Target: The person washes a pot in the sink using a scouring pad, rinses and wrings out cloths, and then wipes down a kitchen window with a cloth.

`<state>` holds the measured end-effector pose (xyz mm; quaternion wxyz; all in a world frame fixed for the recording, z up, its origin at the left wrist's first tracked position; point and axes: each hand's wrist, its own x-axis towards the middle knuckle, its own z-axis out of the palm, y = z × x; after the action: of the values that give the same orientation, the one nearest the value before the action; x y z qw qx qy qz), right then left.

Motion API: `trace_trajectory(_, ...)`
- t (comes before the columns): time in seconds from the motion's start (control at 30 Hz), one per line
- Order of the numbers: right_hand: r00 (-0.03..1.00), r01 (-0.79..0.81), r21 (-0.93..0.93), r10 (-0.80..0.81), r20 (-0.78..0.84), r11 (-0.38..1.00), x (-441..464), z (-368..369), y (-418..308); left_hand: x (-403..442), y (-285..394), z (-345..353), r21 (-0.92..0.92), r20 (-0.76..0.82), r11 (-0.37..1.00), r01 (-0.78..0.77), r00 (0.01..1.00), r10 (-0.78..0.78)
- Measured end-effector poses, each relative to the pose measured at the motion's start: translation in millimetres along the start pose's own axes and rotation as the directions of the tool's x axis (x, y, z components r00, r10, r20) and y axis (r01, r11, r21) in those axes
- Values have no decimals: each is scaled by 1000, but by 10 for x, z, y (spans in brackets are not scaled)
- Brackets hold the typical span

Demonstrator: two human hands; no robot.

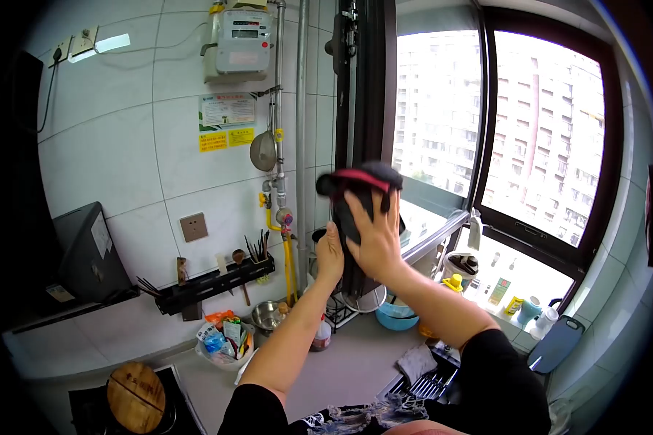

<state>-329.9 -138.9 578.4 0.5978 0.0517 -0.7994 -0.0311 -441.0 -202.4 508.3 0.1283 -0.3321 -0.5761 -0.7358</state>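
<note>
Both my hands are raised in front of the dark window frame, around a black, rounded object with a red band [359, 176]. Its top is blurred and I cannot make out its kind. My right hand [374, 235] lies on its near side with the fingers spread upward over the black surface. My left hand [329, 255] is at its lower left edge, thumb pointing up, the other fingers partly hidden. Below the hands, a round white-rimmed item [366, 301] and a blue basin [397, 315] are on the counter.
An open window sash [370, 80] stands just behind the hands. Gas pipes [280, 145] and a meter [244, 43] are on the left wall. A black rack [214, 283], a bowl of packets [225, 355] and a wooden lid [136, 397] are lower left. Bottles [530, 310] line the sill.
</note>
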Motion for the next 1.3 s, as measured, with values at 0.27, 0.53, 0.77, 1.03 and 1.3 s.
trace_trajectory(0.27,959,168,-145,-196,-204,975,2040,-472,575,-51,92,-20,97,-1,995,1,1000,-1)
trace_trajectory(0.53,901,154,-99,-181,-393,983,2726,-609,530,-79,68,-7,130,-31,992,0,1000,4)
trace_trajectory(0.77,972,208,-184,-181,153,961,442,-290,74,-27,-50,13,155,-20,988,30,999,-28)
trace_trajectory(1.03,819,572,-456,-503,276,682,1926,-761,475,-135,106,59,50,-27,998,-40,999,42)
trace_trajectory(1.3,885,320,-585,-455,-96,745,2558,-805,538,-188,145,63,82,-53,996,-29,998,34)
